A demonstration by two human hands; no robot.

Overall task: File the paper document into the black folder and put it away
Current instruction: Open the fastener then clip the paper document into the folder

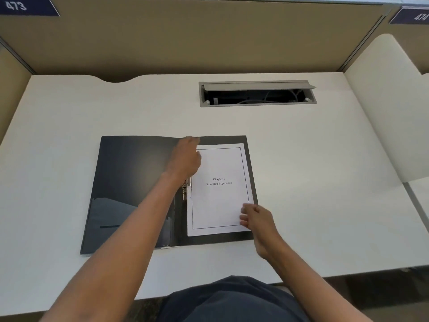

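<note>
Black plastic lies open and flat on the white desk (69,135), the black folder (130,182) spread near the front edge with the paper document (219,205) on its right half. Nearest to me, the right hand (257,220) rests at the sheet's lower right corner, fingers curled and bunched on the paper's edge; whether they pinch it or only press I cannot tell. Further in, the left hand (185,159) reaches across the spine to the sheet's upper left, fingers bent down together, their tips hidden beneath the hand.

The danger, as I judge it, is at the metal clip (186,188) by the spine: if the sheet sits skewed or the right hand lets go early, the clip could catch the page crooked or crease its margin. The forearm covers most of that clip, so its position is unclear. Beyond, the cable tray (257,92) sits open, its contents dim.
</note>
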